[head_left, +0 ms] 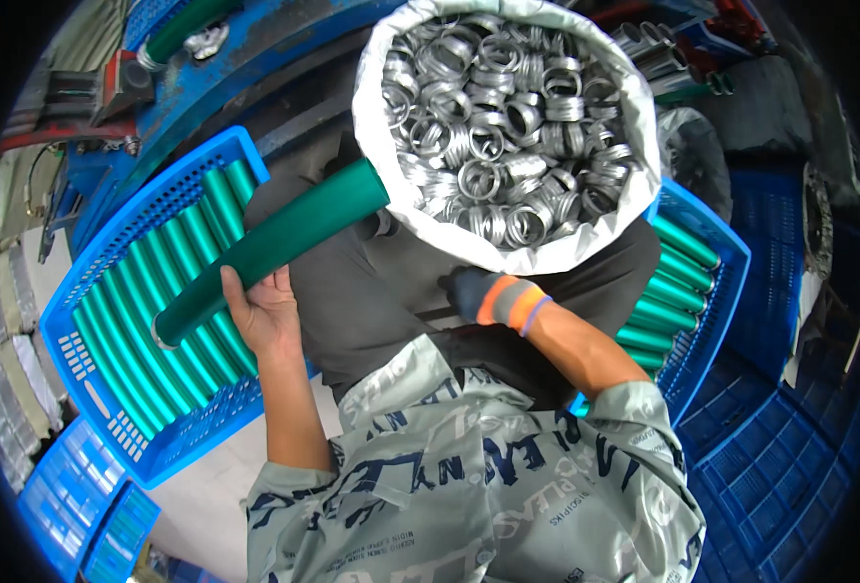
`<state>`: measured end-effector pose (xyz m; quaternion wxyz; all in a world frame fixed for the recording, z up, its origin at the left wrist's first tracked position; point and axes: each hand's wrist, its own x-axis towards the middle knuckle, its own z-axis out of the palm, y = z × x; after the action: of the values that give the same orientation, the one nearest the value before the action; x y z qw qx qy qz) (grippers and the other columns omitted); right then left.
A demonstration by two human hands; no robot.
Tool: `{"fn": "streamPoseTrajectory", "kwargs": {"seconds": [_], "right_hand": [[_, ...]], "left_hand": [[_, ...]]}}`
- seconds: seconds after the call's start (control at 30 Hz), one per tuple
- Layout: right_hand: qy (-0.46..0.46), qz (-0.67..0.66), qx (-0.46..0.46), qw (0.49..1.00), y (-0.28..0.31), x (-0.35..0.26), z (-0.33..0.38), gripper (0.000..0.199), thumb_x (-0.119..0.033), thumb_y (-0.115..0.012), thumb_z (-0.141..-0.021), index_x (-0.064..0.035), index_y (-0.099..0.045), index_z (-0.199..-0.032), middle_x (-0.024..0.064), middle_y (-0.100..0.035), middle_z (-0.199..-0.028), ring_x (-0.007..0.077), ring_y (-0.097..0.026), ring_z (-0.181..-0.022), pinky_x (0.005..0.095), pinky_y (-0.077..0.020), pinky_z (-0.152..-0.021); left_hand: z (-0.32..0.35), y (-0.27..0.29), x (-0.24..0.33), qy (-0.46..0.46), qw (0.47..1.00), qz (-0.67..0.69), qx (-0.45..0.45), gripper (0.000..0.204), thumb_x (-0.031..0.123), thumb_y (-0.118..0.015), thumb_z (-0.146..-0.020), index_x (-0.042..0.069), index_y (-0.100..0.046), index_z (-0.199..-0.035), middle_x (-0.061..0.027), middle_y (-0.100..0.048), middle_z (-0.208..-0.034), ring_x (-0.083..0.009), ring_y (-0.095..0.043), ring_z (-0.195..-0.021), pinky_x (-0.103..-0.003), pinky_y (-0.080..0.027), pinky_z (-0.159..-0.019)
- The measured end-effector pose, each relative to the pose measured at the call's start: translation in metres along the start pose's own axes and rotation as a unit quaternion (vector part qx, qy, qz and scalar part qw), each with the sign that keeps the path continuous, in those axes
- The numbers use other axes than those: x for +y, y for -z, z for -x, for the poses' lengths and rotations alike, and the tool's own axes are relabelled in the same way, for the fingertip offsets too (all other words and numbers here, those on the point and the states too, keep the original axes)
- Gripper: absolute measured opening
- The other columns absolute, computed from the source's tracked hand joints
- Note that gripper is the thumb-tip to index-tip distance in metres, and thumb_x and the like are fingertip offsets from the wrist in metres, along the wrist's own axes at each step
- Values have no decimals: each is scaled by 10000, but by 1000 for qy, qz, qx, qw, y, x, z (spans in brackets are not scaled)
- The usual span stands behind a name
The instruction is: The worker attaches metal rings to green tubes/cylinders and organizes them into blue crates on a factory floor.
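Note:
My left hand (267, 309) grips a long green tube (274, 248) near its lower end, which carries a silver ring; the tube slants up toward a white sack (376, 117) full of silver metal rings (503, 126). My right hand (483, 294), in a dark glove with an orange and grey cuff, rests on my lap just below the sack, its fingers curled; whether it holds anything is hidden. A blue crate (80, 360) at my left holds several green tubes laid side by side.
A second blue crate (711, 291) at my right holds more green tubes. Empty blue crates (789, 466) are stacked at the lower right and lower left. Blue machine parts and another green tube (182, 29) lie at the top left.

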<state>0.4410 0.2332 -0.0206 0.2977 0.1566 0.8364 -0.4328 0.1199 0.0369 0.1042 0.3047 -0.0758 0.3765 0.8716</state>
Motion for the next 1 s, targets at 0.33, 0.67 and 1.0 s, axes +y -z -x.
{"fn": "streamPoseTrajectory", "kwargs": {"seconds": [0.33,0.67,1.0], "right_hand": [[25,6,-8,1000,-107,51,-112,354,-201,-684,-1046,-21,-776,-1336,241,-818,-1243,440,-781,-1169,548,-610,-1028],[108,-36,-51,992,-140,-21,-193,336,-180,-682,-1044,-25,-783,-1324,224,-816,-1240,416,-780,-1169,536,-611,-1029],[189,0,-107,976,-204,-121,-239,320,-159,-679,-1042,-28,-790,-1313,207,-814,-1236,393,-779,-1169,523,-612,-1031]], "left_hand": [[-20,-17,-23,-76,982,-148,90,572,386,-846,-1106,-7,-646,-1471,-214,-737,-1519,-379,-716,-1437,-577,-626,-1220],[-21,-34,-40,-127,942,-251,181,742,550,-748,-1134,-13,-583,-1588,-283,-688,-1568,-392,-702,-1446,-559,-634,-1211],[33,-19,-32,-103,940,-257,202,832,682,-783,-1050,23,-658,-1542,-273,-728,-1506,-387,-737,-1365,-540,-594,-1202]]}}
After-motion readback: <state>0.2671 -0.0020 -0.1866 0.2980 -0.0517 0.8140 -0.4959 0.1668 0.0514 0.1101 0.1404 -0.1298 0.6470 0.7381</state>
